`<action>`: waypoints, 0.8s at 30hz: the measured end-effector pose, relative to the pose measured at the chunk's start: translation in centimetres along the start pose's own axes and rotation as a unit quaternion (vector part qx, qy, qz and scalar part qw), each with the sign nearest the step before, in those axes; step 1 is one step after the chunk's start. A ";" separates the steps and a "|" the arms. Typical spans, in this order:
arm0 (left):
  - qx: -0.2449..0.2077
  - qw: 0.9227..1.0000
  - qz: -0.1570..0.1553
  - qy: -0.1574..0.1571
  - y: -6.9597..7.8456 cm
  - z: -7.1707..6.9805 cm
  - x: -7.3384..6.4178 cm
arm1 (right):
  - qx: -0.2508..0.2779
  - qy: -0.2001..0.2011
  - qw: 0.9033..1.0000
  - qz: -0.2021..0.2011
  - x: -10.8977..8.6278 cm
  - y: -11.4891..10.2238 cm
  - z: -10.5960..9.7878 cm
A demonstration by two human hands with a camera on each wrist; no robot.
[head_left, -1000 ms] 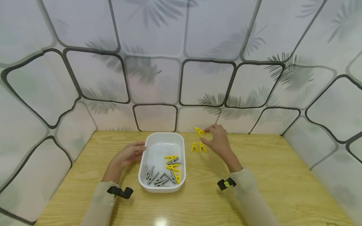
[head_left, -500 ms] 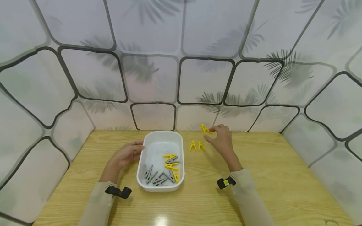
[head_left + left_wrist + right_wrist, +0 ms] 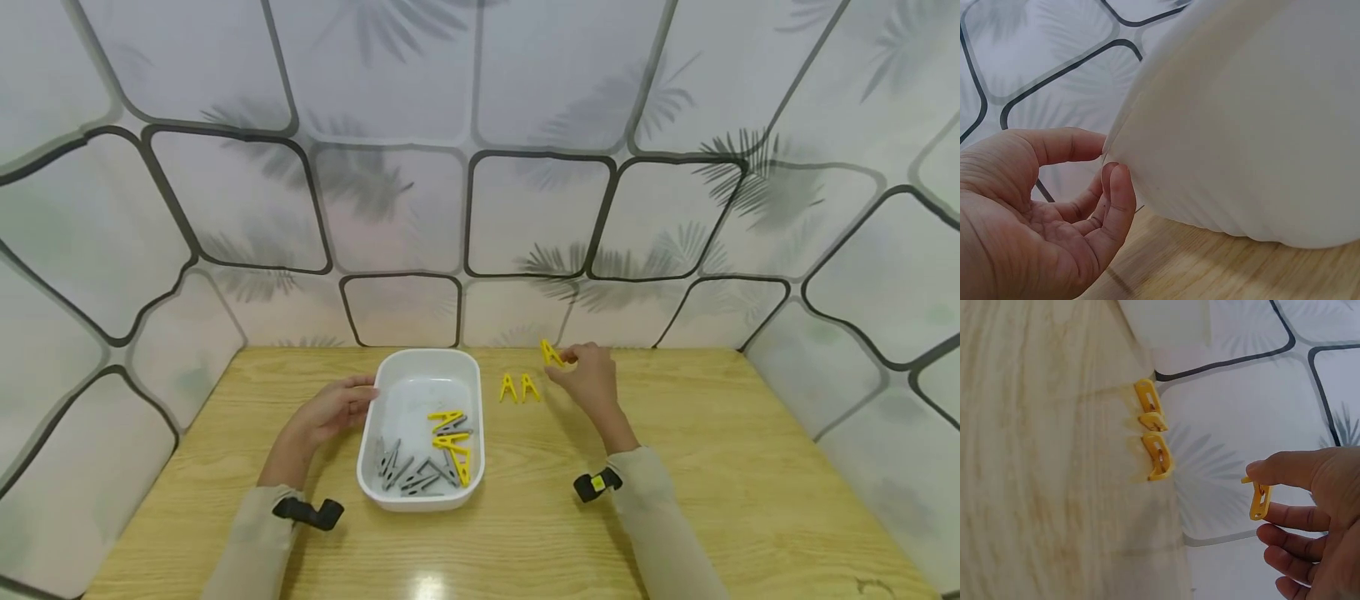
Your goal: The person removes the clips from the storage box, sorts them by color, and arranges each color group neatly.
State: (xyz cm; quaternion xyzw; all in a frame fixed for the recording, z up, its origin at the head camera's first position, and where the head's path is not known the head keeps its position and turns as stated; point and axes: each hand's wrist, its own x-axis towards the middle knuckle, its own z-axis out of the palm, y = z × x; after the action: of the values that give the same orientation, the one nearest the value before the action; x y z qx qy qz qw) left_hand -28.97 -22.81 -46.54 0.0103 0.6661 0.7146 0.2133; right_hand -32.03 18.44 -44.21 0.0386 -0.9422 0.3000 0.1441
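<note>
Pinched between thumb and fingers of my right hand [image 3: 594, 382] is a yellow clothespin [image 3: 550, 352], raised near the back edge of the table. Below and left of it, two more yellow clothespins [image 3: 507, 388] stand side by side on their legs; the right wrist view shows both of these clothespins [image 3: 1159, 456] too. My left hand [image 3: 335, 411] holds the left rim of a white plastic basin [image 3: 366, 467], thumb at the lip and curled fingers against the outer wall [image 3: 1210, 144]. Inside lie several grey clothespins [image 3: 420, 479] and several yellow ones [image 3: 461, 467].
A wood-grain table [image 3: 712, 483] carries everything. Behind it rises a patterned wall [image 3: 540, 217], with further wall panels at left and right. Both sleeves bear black wrist cameras [image 3: 597, 483].
My right hand has shifted slightly right with the yellow clothespin, then lowered a little. The left hand stays on the basin's rim. The whole view has drifted slightly left.
</note>
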 end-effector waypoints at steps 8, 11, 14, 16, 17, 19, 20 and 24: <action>-0.003 1.000 0.004 -0.004 -0.1 -0.1 0.1 | -0.003 -0.038 0.999 0.038 -0.4 0.9 1.1; -0.003 1.000 0.004 -0.002 -0.1 -0.1 0.1 | -0.010 -0.047 0.998 0.044 -0.6 1.1 1.4; -0.001 1.000 0.004 -0.003 0.0 -0.1 0.1 | -0.009 -0.049 0.997 0.051 -0.8 1.3 1.6; 0.002 1.000 0.004 -0.005 0.0 0.0 0.1 | -0.008 -0.049 0.997 0.056 -0.9 1.4 1.8; 0.003 1.000 0.003 -0.003 0.0 0.0 0.2 | -0.008 -0.050 0.997 0.057 -0.9 1.4 1.9; 0.004 1.000 0.003 -0.003 0.0 0.0 0.1 | -0.014 -0.051 0.997 0.056 -0.8 1.4 2.0; 0.005 1.000 0.003 -0.003 -0.1 0.0 0.1 | -0.018 -0.052 0.997 0.057 -0.8 1.4 2.2; 0.002 1.000 0.001 0.002 -0.1 0.0 0.1 | -0.037 -0.057 0.996 0.059 -0.7 1.3 2.4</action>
State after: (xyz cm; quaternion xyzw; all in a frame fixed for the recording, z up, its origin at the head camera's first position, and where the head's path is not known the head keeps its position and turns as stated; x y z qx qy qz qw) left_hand -29.02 -22.74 -46.63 0.0097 0.6679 0.7137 0.2109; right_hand -32.12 18.10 -47.03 -0.0058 -0.9601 0.2698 0.0735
